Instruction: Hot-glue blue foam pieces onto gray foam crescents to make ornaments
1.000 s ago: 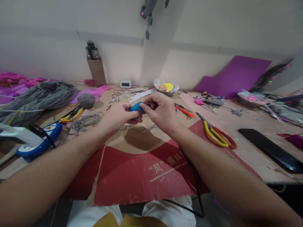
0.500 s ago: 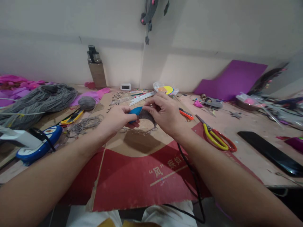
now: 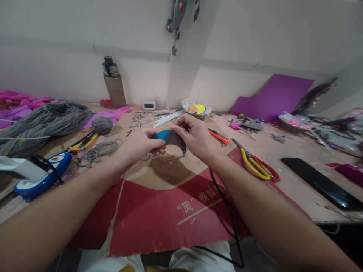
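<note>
A curved blue piece (image 3: 161, 134), like a crescent, is held above the cardboard. Its right part is wrapped in grey yarn (image 3: 176, 140). My left hand (image 3: 140, 143) pinches the blue end between thumb and fingers. At the edge where blue meets yarn, my right hand (image 3: 195, 138) has its thumb and fingertips closed on the wrapped part; its palm hides the far end. A thin grey strand hangs below the piece. Left of my hands, a small grey yarn ball (image 3: 102, 125) and a loose tangle of yarn (image 3: 99, 152) lie on the table.
Red-and-tan cardboard (image 3: 150, 215) covers the front of the table. Scissors (image 3: 255, 162) and a black phone-like slab (image 3: 320, 183) lie at right. A yellow cutter (image 3: 85, 141), a blue-and-white device (image 3: 45, 175) and a big yarn skein (image 3: 51, 122) are at left. A black cable (image 3: 227, 200) runs beneath my right arm.
My right fingertips have drawn slightly back and up along the piece, so more of the grey wrapped part shows. My left hand keeps its pinch. The view has shifted a little.
</note>
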`<action>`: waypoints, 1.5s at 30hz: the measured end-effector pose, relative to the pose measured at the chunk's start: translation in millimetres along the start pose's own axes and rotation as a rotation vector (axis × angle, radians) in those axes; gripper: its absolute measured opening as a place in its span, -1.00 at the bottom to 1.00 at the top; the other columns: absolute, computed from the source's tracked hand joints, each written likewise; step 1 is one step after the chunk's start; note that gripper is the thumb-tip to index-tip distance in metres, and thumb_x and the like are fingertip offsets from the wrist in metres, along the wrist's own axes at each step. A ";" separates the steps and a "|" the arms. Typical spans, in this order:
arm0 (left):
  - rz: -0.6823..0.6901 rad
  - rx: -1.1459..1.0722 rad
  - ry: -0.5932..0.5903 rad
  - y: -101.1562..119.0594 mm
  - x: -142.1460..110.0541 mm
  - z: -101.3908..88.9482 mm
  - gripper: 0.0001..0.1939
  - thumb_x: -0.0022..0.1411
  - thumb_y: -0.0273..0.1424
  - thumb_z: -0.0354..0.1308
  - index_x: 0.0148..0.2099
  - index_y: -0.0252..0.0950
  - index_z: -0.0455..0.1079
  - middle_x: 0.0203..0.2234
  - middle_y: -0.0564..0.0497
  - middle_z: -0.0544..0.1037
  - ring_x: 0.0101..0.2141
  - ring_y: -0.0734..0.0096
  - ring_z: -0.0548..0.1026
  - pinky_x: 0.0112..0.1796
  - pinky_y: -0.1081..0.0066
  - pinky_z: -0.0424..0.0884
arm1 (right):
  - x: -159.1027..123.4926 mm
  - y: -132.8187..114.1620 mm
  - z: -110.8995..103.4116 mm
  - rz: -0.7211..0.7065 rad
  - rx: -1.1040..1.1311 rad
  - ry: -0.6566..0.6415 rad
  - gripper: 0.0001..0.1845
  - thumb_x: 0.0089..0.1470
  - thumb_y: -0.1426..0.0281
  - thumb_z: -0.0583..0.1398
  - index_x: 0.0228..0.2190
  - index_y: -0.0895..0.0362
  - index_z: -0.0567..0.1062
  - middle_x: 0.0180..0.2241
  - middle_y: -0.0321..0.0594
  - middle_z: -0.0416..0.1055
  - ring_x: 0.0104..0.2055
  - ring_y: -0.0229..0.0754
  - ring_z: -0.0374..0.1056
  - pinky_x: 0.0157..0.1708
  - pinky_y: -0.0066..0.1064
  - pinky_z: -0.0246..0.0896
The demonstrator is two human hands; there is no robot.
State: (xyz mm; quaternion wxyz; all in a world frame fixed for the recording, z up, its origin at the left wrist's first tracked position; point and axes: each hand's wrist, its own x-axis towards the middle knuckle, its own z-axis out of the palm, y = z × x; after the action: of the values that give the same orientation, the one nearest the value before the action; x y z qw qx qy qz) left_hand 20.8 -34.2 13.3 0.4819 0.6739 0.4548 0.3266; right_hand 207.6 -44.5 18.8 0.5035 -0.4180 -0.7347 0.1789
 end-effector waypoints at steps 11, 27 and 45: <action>-0.022 -0.005 -0.001 8.7 -3.6 1.9 -0.91 -0.01 -0.40 0.21 -0.43 -0.33 0.43 -0.55 -0.05 0.58 -0.54 0.44 0.51 -0.49 0.50 0.40 | 2.3 0.0 -0.7 0.047 0.109 -0.010 -0.85 0.06 0.35 0.19 -0.48 0.12 0.35 -0.51 -0.36 0.26 -0.45 -0.31 0.14 -0.42 -0.42 0.08; 0.037 0.059 -0.029 4.8 -3.6 0.2 -0.88 0.03 -0.36 0.21 -0.40 -0.32 0.41 -0.53 -0.02 0.58 -0.50 0.42 0.52 -0.44 0.47 0.39 | 2.0 0.5 0.9 0.030 0.072 0.002 -0.87 0.05 0.37 0.19 -0.47 0.13 0.35 -0.49 -0.34 0.28 -0.44 -0.31 0.17 -0.39 -0.41 0.11; 0.212 0.191 0.012 1.6 1.0 -8.4 -0.86 0.08 -0.32 0.19 -0.41 -0.30 0.43 -0.53 0.05 0.53 -0.48 0.45 0.46 -0.38 0.47 0.32 | 1.3 4.0 4.7 0.360 0.678 -0.087 -0.68 -0.15 0.26 0.33 -0.49 0.12 0.30 -0.52 -0.42 0.25 -0.50 -0.38 0.14 -0.47 -0.48 0.09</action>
State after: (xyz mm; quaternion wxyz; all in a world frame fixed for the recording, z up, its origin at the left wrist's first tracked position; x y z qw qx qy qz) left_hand 14.3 -30.4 17.5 0.3757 0.7590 0.4128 0.3352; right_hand 204.9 -40.3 14.9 0.5419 -0.3419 -0.5694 0.5149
